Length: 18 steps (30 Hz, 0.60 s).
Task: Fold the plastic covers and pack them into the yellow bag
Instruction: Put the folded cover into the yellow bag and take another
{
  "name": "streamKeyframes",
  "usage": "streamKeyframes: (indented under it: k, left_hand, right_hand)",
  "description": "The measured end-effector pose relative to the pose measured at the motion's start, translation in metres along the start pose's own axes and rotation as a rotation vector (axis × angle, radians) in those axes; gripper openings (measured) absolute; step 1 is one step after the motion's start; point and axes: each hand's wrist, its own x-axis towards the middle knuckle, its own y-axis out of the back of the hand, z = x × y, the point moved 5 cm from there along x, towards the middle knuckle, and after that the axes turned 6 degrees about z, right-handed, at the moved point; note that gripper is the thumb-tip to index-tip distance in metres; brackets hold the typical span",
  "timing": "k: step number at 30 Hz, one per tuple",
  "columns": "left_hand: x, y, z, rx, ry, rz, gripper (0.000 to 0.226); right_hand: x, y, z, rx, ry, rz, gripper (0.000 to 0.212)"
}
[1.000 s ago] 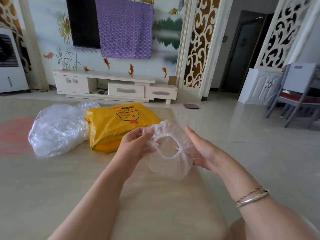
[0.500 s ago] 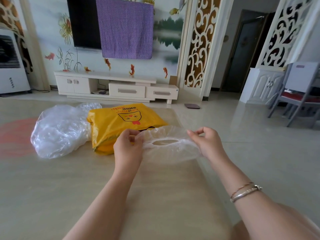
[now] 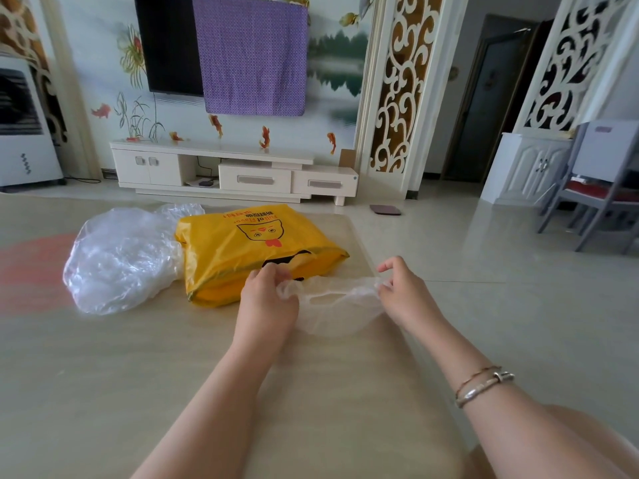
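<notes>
Two hands hold one clear plastic cover (image 3: 333, 307) stretched flat between them, low over the near right part of the beige table (image 3: 103, 375). The left hand (image 3: 268, 299) pinches the cover's left edge with its fingers curled round the gathered rim; the right hand (image 3: 403, 288) pinches the right edge between thumb and fingertips, the forefinger lifted a little above the plastic. The cover's elastic opening shows as a narrow slit between the two hands, and the loose film sags toward the person beneath it.

The yellow bag (image 3: 249, 250) lies flat on the table just beyond the left hand, printed with a cartoon face and red lettering, its dark opening facing the hands. Touching the bag's left side sits a heap of crumpled clear covers (image 3: 117, 261).

A pair of bracelets (image 3: 484, 385) rings the right wrist. Beyond the table stands a white TV cabinet (image 3: 235, 171) against a painted wall, with a purple cloth (image 3: 252, 53) draped over part of a dark screen (image 3: 169, 46)
</notes>
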Motion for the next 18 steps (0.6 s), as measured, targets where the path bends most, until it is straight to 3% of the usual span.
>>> streamKeyframes:
  k: [4, 8, 11, 18]
  left_hand:
    - [-0.001, 0.001, 0.003, 0.159, -0.046, 0.015, 0.032]
    - [-0.009, -0.005, 0.016, 0.326, -0.296, 0.005, 0.034]
    - [-0.014, -0.017, 0.017, 0.429, -0.374, -0.129, 0.041]
    - [-0.017, -0.030, 0.001, 0.632, -0.305, -0.374, 0.073]
  right_hand:
    - [-0.001, 0.003, 0.001, -0.070, 0.054, 0.031, 0.026]
    - [-0.007, 0.009, -0.017, 0.007, 0.299, 0.093, 0.024]
    - [-0.016, -0.006, -0.027, -0.108, 0.394, -0.107, 0.036]
    - [-0.021, -0.021, -0.006, -0.440, 0.283, -0.454, 0.060]
